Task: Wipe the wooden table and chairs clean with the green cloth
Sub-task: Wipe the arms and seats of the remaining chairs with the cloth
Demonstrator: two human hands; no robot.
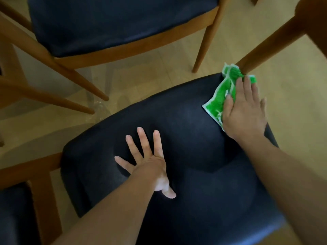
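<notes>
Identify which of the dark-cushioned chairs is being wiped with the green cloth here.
The nearest chair, filling the lower frame. The right hand presses the green cloth on its far right corner and the left hand rests flat on it. The others go untouched.

The right hand (245,110) covers much of the cloth (224,92). The seat (185,121) runs off the bottom edge. The far chair (115,23) is cut at the top, another chair (12,214) at bottom-left.

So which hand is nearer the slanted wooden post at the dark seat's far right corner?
Right. The right hand presses the green cloth flat just below the slanted wooden post, fingertips almost at its base. The left hand rests spread on the dark seat cushion, well left of it.
</notes>
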